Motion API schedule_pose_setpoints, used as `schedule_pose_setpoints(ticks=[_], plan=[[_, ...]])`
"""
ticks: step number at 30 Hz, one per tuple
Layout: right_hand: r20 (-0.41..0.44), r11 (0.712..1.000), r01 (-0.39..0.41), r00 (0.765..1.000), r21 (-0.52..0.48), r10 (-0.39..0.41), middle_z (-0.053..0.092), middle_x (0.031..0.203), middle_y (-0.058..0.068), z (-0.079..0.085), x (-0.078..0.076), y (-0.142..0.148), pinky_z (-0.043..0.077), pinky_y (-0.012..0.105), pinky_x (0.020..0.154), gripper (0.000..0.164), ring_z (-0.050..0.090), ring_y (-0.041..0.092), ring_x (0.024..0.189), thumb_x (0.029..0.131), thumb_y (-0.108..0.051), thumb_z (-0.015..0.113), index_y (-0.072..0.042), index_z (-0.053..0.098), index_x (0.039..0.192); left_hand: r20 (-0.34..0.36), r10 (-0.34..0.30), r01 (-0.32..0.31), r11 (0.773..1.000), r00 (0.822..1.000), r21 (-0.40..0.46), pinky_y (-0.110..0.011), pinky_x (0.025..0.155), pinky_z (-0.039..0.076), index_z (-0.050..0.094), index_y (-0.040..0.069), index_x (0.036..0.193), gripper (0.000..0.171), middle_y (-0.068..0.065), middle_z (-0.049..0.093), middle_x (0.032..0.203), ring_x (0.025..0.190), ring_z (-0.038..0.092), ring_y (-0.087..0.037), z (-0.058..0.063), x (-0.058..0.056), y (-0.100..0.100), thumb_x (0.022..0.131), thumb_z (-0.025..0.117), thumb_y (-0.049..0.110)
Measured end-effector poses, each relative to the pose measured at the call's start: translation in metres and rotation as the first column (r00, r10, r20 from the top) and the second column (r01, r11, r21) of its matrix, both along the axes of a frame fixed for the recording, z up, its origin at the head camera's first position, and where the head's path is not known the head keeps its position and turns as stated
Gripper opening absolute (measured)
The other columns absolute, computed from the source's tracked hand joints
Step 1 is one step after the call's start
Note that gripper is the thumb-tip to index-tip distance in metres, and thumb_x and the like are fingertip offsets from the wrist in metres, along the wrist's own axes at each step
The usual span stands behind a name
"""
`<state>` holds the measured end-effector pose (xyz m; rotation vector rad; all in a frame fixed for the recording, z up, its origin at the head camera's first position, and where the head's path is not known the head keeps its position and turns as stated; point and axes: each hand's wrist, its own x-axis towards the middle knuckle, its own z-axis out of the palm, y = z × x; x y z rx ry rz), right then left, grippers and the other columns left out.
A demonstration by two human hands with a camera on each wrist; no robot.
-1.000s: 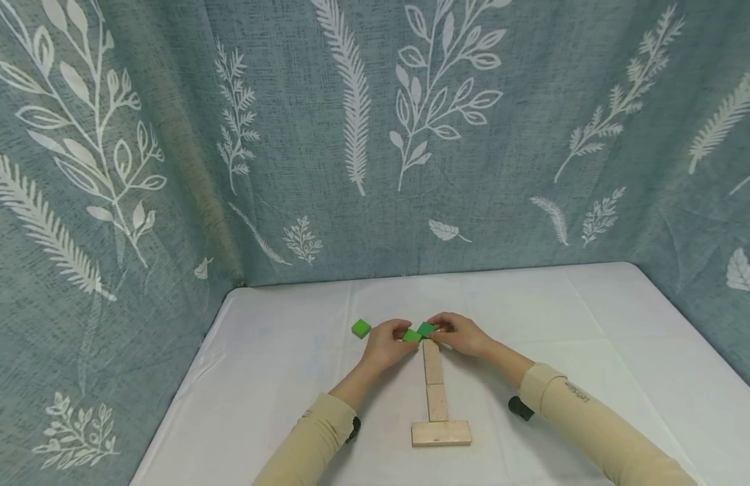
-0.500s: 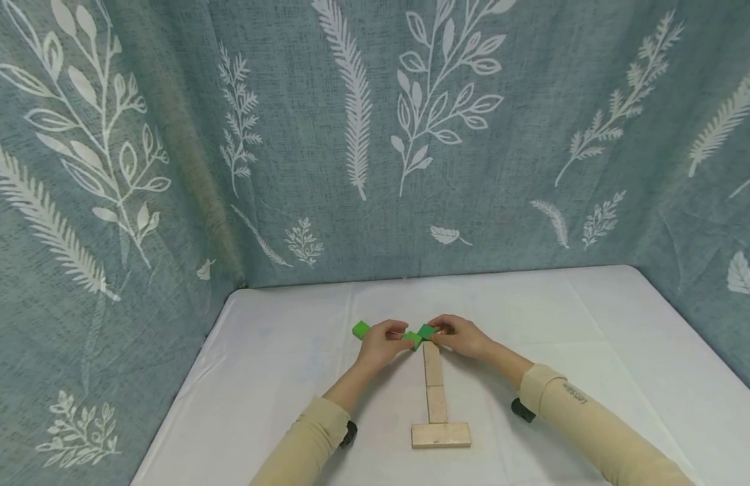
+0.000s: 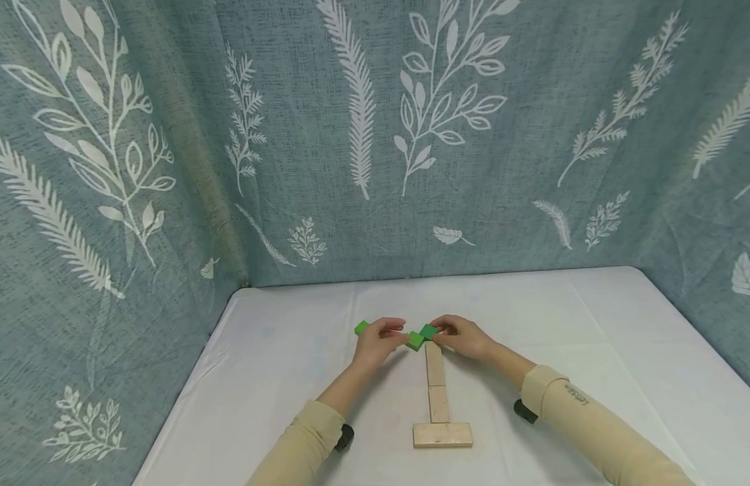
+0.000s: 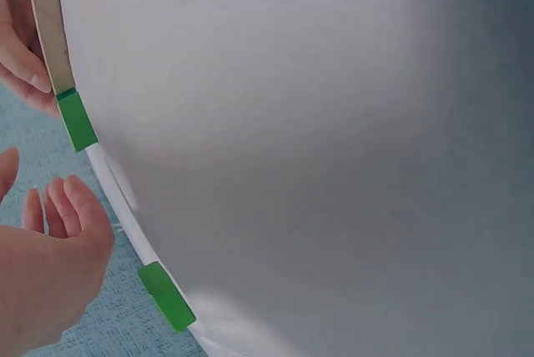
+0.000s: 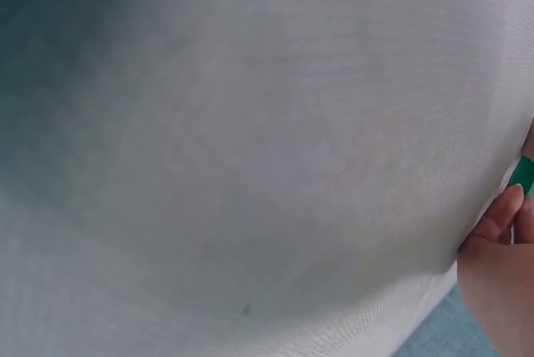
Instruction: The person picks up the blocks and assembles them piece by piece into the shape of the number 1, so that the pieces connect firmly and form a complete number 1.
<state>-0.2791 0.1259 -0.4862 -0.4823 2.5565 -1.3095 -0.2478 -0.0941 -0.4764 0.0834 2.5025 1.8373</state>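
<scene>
In the head view my left hand (image 3: 375, 343) is beside a light green block (image 3: 414, 340), its fingers loosely parted with nothing between them. The left wrist view shows that left hand (image 4: 62, 265) apart from the green block (image 4: 77, 122). My right hand (image 3: 466, 336) pinches a darker green block (image 3: 428, 331), which stands corner to corner with the light one at the far end of a wooden plank (image 3: 434, 364). In the right wrist view the right hand (image 5: 501, 265) has its fingertips at the green block (image 5: 523, 173).
Another light green block (image 3: 362, 328) lies left of my left hand, partly hidden by it. A second plank (image 3: 438, 403) continues the row toward me, ending at a crosswise plank (image 3: 443, 435). A white cloth covers the table (image 3: 277, 378); a patterned curtain (image 3: 375, 135) hangs behind.
The left hand has let go of the light green block and drawn away leftward, now partly covering the other block. That light green block shifted slightly toward me; the right hand stayed put.
</scene>
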Motion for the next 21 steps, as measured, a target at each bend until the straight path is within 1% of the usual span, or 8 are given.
schedule_pose_setpoints(ticks=[4, 8, 12, 16, 21], plan=[[-0.004, 1.000, -0.007, 1.000, -0.003, 0.007, 0.061, 0.099, 0.003, 0.000, -0.001, 0.000, 0.046, 0.032, 0.075, 0.033, 0.054, 0.017, 0.090, 0.096, -0.019, 0.061, -0.002, 0.061, 0.124, 0.017, 0.032, -0.033, 0.999, 0.999, 0.041, -0.031, 0.078, 0.054, 0.066, 0.003, 0.117, 0.032, -0.013, 0.065, 0.115, 0.100, 0.062, -0.024, 0.001, 0.001, -0.005, 0.088, 0.072, 0.013], [-0.007, 1.000, -0.011, 1.000, -0.007, 0.011, 0.061, 0.098, 0.003, -0.001, 0.000, 0.000, 0.046, 0.032, 0.074, 0.033, 0.053, 0.017, 0.089, 0.096, -0.018, 0.061, -0.002, 0.061, 0.124, 0.002, 0.067, -0.067, 0.996, 0.998, 0.057, -0.028, 0.079, 0.053, 0.067, 0.001, 0.116, 0.032, -0.016, 0.065, 0.114, 0.102, 0.061, -0.025, 0.002, 0.000, -0.013, 0.087, 0.073, 0.012], [-0.006, 1.000, -0.006, 1.000, -0.013, 0.006, 0.060, 0.097, 0.003, -0.001, 0.000, 0.001, 0.045, 0.031, 0.075, 0.033, 0.052, 0.017, 0.089, 0.095, -0.018, 0.061, -0.002, 0.061, 0.124, -0.018, 0.090, -0.089, 0.994, 0.996, 0.062, -0.026, 0.078, 0.052, 0.066, -0.001, 0.117, 0.033, -0.019, 0.066, 0.113, 0.101, 0.061, -0.025, 0.003, -0.002, -0.022, 0.086, 0.073, 0.010], [-0.002, 1.000, -0.003, 1.000, -0.013, 0.003, 0.060, 0.097, 0.003, -0.001, -0.001, 0.001, 0.045, 0.031, 0.074, 0.034, 0.052, 0.017, 0.089, 0.096, -0.019, 0.061, -0.002, 0.060, 0.125, 0.004, 0.113, -0.113, 0.991, 0.994, 0.067, -0.025, 0.079, 0.051, 0.066, 0.001, 0.118, 0.034, -0.018, 0.066, 0.115, 0.103, 0.060, -0.024, 0.005, -0.003, -0.031, 0.086, 0.073, 0.010], [0.002, 1.000, -0.006, 1.000, -0.019, 0.006, 0.059, 0.097, 0.003, -0.002, -0.001, 0.001, 0.045, 0.031, 0.074, 0.034, 0.052, 0.017, 0.089, 0.096, -0.019, 0.061, -0.002, 0.060, 0.125, 0.014, 0.133, -0.134, 0.989, 0.991, 0.056, -0.028, 0.082, 0.051, 0.065, 0.000, 0.119, 0.036, -0.017, 0.065, 0.117, 0.105, 0.059, -0.026, 0.005, -0.005, -0.041, 0.085, 0.073, 0.010]])
